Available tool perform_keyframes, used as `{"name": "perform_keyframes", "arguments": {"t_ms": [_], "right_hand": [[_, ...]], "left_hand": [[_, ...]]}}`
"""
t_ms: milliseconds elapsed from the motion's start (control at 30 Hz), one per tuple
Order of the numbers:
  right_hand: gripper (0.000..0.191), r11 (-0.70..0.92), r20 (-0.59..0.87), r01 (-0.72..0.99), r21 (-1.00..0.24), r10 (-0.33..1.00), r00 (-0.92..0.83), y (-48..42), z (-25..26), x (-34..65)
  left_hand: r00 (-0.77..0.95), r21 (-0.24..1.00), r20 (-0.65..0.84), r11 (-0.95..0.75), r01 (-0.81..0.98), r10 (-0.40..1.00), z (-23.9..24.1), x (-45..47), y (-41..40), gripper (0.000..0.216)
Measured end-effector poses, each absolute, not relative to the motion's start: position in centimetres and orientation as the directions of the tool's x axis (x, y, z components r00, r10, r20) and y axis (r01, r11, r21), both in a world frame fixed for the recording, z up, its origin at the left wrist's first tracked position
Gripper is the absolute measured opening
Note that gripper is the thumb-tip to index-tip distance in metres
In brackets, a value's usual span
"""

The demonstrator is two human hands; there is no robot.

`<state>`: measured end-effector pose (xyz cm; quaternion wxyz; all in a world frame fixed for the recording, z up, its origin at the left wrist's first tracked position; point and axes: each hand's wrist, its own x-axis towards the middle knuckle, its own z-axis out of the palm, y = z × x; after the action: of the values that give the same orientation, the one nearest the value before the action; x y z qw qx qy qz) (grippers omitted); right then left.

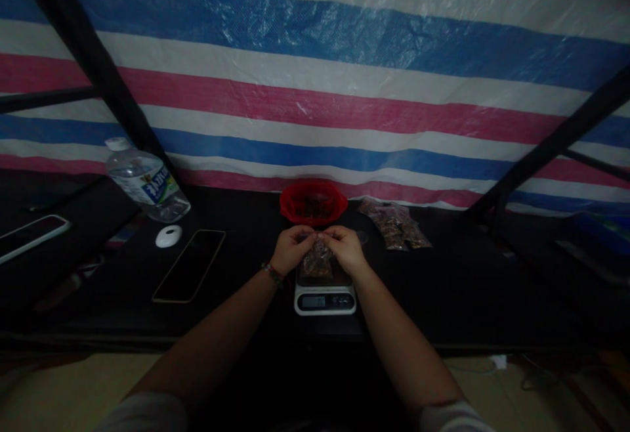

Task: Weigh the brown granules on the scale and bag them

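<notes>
My left hand (290, 248) and my right hand (346, 248) meet above a small white kitchen scale (325, 299). Both pinch the top edge of a small clear bag (317, 262) filled with brown pieces, which hangs over the scale's platform. Behind the hands stands a red bowl (314, 201) with more brown pieces in it. A pile of filled clear bags (394, 225) lies to the right of the bowl.
A water bottle (145, 180) lies tilted at the back left, with a small white oval object (168, 236) and a dark phone (189, 265) near it. Another phone (29, 236) lies at the far left. A striped tarp hangs behind the black table (467, 287).
</notes>
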<state>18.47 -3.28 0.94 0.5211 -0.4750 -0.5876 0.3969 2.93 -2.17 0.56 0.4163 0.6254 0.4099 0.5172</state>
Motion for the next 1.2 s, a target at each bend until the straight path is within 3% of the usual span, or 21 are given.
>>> {"name": "perform_keyframes", "arguments": {"t_ms": [533, 733, 867, 967, 1100, 1200], "right_hand": [[0.027, 0.22, 0.224, 0.073, -0.973, 0.973, 0.053, -3.1, 1.6, 19.1], [0.03, 0.287, 0.305, 0.137, -0.948, 0.943, 0.134, -3.1, 1.2, 18.8], [0.024, 0.326, 0.324, 0.136, -0.935, 0.945, -0.039, -3.1, 1.3, 18.9], [0.021, 0.315, 0.295, 0.246, -0.917, 0.949, -0.116, -3.0, 1.7, 19.3], [0.024, 0.318, 0.332, 0.3, -0.899, 0.943, -0.007, -2.5, 2.8, 20.7], [0.03, 0.315, 0.376, 0.269, -0.91, 0.901, 0.217, -1.5, 3.7, 23.2]], "left_hand": [[0.044, 0.96, 0.277, -0.278, 0.038, 0.96, 0.8, 2.5, -1.7, 0.021], [0.038, 0.968, 0.247, -0.249, 0.036, 0.968, 1.0, 2.6, -1.9, 0.021], [-0.019, 0.969, 0.244, -0.244, -0.028, 0.97, 0.8, 2.6, -1.8, 0.026], [-0.031, 0.968, 0.25, -0.251, -0.021, 0.968, 0.8, 2.5, -1.7, 0.027], [-0.009, 0.964, 0.264, -0.264, 0.023, 0.964, 1.1, 2.4, -1.5, 0.026], [-0.044, 0.963, 0.269, -0.269, -0.001, 0.962, 1.2, 2.1, -1.2, 0.028]]}}
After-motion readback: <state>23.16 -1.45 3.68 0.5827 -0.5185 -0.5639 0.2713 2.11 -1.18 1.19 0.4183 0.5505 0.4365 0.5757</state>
